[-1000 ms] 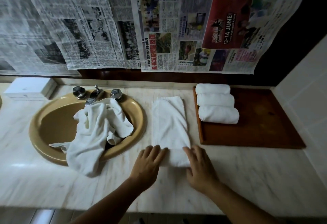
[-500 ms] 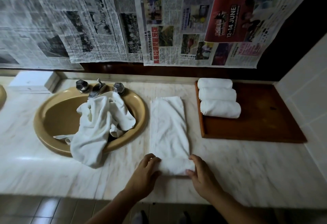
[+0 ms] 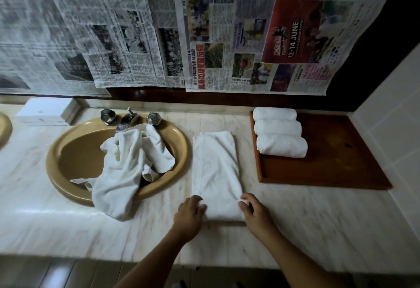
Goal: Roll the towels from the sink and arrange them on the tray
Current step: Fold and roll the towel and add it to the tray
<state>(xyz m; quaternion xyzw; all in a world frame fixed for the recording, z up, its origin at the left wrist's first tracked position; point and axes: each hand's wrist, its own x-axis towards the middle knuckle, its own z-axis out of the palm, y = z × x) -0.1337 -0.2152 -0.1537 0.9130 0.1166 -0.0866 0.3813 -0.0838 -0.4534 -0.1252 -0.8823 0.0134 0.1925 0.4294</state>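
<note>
folded towel (image 3: 216,169) soft, limp, light; left hand (image 3: 189,213), right hand (image 3: 254,212) each pinch near-end corner. Grip both corners, roll tight, else likely slumps.

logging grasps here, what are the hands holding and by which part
The folded towel, by its near end: left hand at the left corner, right hand at the right corner.

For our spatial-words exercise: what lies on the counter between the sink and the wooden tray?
The folded towel, flat on the counter, in the head view.
</note>
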